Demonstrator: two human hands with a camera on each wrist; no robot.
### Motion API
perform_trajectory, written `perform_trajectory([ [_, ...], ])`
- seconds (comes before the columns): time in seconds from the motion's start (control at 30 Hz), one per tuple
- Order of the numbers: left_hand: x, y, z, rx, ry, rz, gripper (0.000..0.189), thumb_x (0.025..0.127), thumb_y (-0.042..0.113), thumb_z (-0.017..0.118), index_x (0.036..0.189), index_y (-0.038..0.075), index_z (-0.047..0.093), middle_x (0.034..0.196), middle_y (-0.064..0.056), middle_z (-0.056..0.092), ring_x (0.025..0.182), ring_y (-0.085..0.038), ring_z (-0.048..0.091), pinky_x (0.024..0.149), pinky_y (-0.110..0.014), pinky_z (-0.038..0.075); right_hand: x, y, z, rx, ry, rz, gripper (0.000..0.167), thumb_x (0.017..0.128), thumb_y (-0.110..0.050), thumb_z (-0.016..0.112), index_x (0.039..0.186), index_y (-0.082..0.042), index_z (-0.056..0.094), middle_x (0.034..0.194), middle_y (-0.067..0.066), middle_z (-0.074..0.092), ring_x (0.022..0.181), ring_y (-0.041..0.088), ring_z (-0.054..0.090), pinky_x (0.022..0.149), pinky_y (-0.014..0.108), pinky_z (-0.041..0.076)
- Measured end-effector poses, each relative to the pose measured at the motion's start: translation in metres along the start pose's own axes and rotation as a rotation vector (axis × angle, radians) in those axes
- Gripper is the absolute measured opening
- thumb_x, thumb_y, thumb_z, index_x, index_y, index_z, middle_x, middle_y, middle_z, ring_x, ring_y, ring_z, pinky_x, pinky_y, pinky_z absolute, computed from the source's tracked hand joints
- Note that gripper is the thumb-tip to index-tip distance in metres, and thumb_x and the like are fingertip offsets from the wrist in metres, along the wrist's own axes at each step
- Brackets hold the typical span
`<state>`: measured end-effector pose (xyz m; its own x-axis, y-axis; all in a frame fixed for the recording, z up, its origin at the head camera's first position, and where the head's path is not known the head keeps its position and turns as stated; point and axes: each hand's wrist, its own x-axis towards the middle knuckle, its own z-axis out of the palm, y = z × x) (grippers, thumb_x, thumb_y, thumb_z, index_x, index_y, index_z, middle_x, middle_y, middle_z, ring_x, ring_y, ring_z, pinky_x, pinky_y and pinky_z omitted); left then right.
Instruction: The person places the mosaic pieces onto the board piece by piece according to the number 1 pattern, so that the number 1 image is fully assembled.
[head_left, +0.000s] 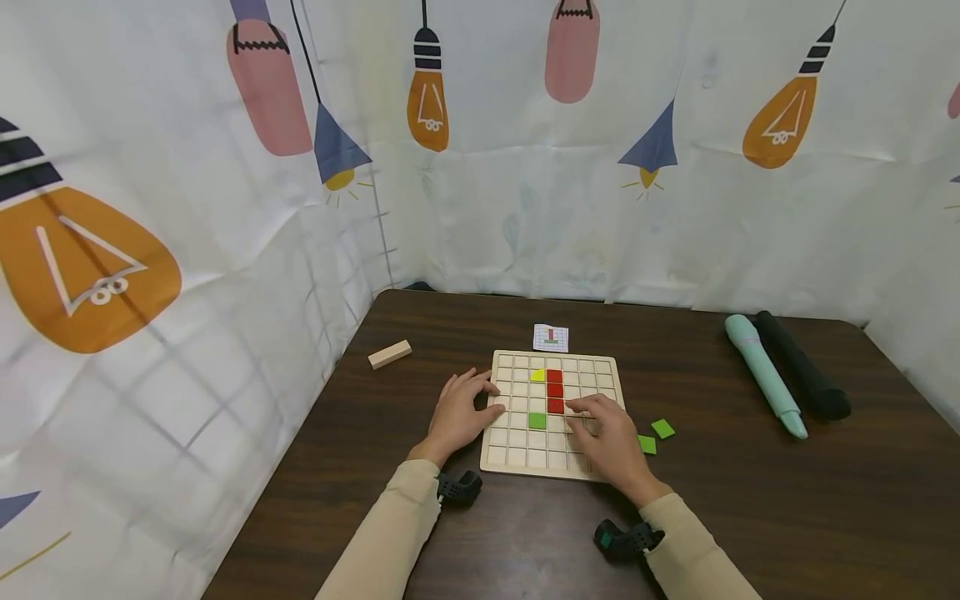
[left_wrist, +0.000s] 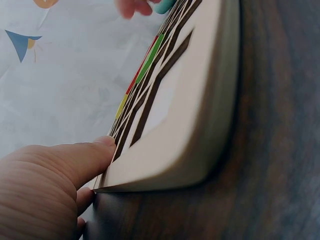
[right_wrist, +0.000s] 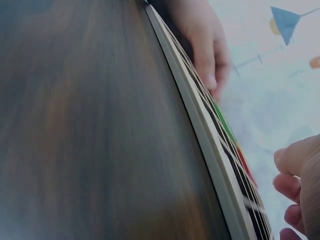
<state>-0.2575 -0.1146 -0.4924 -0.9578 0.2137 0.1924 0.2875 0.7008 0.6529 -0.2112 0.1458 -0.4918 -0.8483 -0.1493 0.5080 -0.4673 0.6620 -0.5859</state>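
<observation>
A light wooden grid board [head_left: 517,458] lies in front of me. Three red squares [head_left: 555,390] stand in a column on it, with a yellow piece [head_left: 537,376] beside the top one and a green square [head_left: 537,421] lower left. My left hand [head_left: 457,414] rests at the board's left edge; its thumb [left_wrist: 95,155] touches the rim from above in the left wrist view. Over the board's right half hovers my right hand [head_left: 611,442], thumb and fingertips apart near the lowest red square, nothing visible between them. Two loose green squares [head_left: 663,428] lie just right of the board.
A small card [head_left: 551,338] with a printed red and green figure lies behind the board. To the left is a wooden block [head_left: 390,354]. A teal rod-shaped thing [head_left: 765,375] and a thick black one [head_left: 802,367] lie at the right. Patterned curtains [head_left: 510,217] surround the table [head_left: 750,517].
</observation>
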Motion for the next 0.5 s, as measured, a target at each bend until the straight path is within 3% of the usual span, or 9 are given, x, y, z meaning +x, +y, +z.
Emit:
perform_trajectory([
  [0.23, -0.001, 0.0, -0.001, 0.002, 0.004, -0.007, 0.02, 0.089, 0.029, 0.073, 0.106, 0.02, 0.069, 0.148, -0.002, 0.048, 0.144, -0.025, 0.03, 0.121, -0.049, 0.011, -0.005, 0.018, -0.026, -0.048, 0.043, 0.032, 0.023, 0.087, -0.011, 0.074, 0.109, -0.008, 0.073, 0.104, 0.003, 0.066, 0.098, 0.024, 0.062, 0.081, 0.049, 0.053],
  [0.5, 0.0, -0.001, 0.0, 0.01, -0.006, 0.003, 0.02, 0.089, 0.031, 0.072, 0.106, 0.021, 0.068, 0.148, -0.001, 0.048, 0.144, -0.023, 0.03, 0.122, -0.046, 0.01, -0.008, 0.045, -0.06, -0.114, 0.097, 0.097, 0.02, 0.089, -0.007, 0.071, 0.109, -0.004, 0.072, 0.105, 0.011, 0.065, 0.092, 0.031, 0.061, 0.07, 0.046, 0.051],
])
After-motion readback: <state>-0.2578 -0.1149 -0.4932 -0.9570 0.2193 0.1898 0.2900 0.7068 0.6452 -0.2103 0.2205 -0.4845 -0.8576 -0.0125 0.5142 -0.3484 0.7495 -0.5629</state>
